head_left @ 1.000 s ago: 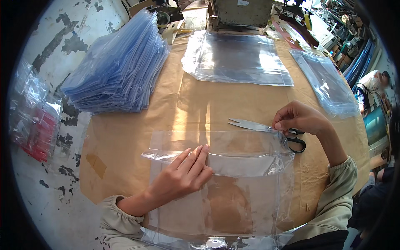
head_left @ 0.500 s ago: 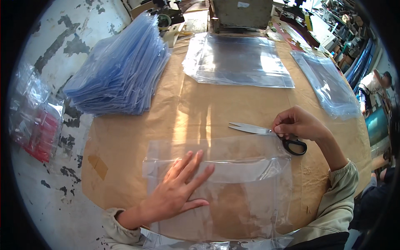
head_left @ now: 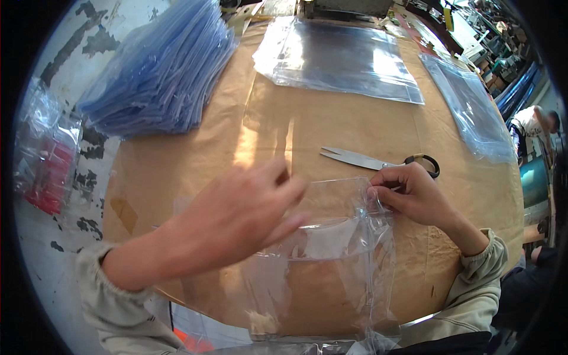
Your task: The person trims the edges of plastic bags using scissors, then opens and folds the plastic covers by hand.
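A clear plastic bag (head_left: 331, 260) lies on the brown paper-covered table (head_left: 177, 171) in front of me. My right hand (head_left: 411, 195) pinches the bag's upper right corner with its fingertips. My left hand (head_left: 236, 216) is raised and blurred above the bag's left part, fingers loosely spread, holding nothing. A pair of scissors (head_left: 378, 161) with black handles lies on the table just beyond my right hand, no longer held.
A thick stack of clear plastic bags (head_left: 160, 71) sits at the far left. Flat clear bags (head_left: 337, 56) lie at the far centre and another bag (head_left: 470, 109) at the far right. Red-filled packets (head_left: 44, 154) lie off the left table edge. Another person (head_left: 535, 127) stands far right.
My right hand let go of the scissors and took the bag's upper right corner. My left hand lifted off the bag and moved up and right.
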`<state>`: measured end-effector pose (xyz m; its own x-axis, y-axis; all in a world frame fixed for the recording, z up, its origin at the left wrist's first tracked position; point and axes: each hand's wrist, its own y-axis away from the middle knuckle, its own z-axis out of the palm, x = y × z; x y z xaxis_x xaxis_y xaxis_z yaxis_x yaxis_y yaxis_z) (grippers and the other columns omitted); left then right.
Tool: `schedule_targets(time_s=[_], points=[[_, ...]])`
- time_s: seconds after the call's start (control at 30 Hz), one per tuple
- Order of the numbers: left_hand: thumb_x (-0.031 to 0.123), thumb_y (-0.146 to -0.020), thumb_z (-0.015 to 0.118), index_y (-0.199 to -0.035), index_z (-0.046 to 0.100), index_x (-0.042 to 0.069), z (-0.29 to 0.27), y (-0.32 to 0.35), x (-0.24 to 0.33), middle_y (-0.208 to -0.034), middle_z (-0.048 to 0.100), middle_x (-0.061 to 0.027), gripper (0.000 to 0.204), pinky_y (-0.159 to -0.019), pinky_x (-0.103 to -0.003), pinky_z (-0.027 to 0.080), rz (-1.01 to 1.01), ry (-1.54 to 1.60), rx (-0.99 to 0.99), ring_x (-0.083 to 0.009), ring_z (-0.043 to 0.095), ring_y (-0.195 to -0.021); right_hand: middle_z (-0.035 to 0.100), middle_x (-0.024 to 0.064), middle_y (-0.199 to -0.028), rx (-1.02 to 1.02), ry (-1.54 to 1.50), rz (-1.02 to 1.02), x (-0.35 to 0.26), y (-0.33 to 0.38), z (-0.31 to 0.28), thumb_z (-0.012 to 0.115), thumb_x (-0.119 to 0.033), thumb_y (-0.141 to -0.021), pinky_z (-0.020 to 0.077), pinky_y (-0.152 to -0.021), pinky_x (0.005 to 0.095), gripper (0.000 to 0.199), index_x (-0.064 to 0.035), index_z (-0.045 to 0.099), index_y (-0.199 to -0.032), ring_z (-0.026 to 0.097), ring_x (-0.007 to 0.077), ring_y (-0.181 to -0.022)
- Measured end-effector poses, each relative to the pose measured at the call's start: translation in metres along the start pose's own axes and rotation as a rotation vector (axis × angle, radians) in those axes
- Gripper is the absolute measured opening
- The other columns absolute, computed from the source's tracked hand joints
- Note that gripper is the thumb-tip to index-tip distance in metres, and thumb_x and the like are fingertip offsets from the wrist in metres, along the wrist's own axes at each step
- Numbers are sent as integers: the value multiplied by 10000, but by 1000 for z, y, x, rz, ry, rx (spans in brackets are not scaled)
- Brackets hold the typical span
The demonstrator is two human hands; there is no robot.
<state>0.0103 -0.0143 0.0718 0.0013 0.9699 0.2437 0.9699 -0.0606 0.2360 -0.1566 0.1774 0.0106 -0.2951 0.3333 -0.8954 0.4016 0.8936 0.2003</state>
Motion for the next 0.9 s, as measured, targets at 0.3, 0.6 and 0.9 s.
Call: schedule_targets(time_s=[0.3,0.6,0.9], points=[[85,-839,584,-879,586,-18,62,-62,-5,-759,608,-32,110,-625,-213,446,42,1037,260,-70,557,-674,567,69,-634,64,166,-37,-7,8,5,586,-84,-817,416,-511,247,101,13,601,-837,522,124,-549],[82,-865,557,-863,589,-27,57,-66,-13,-780,605,-38,114,-683,-209,462,-66,1285,81,-69,557,-743,463,117,-1026,101,740,-171,-6,6,-32,666,-67,-704,453,-726,329,376,-54,537,-1057,550,247,-827],[106,-857,574,-873,584,-8,54,-62,-10,-775,601,-52,116,-677,-218,453,-62,1165,170,-86,558,-737,412,146,-1016,-138,865,-159,-7,16,-61,633,-65,-693,442,-756,350,531,-86,490,-1204,516,290,-870]])
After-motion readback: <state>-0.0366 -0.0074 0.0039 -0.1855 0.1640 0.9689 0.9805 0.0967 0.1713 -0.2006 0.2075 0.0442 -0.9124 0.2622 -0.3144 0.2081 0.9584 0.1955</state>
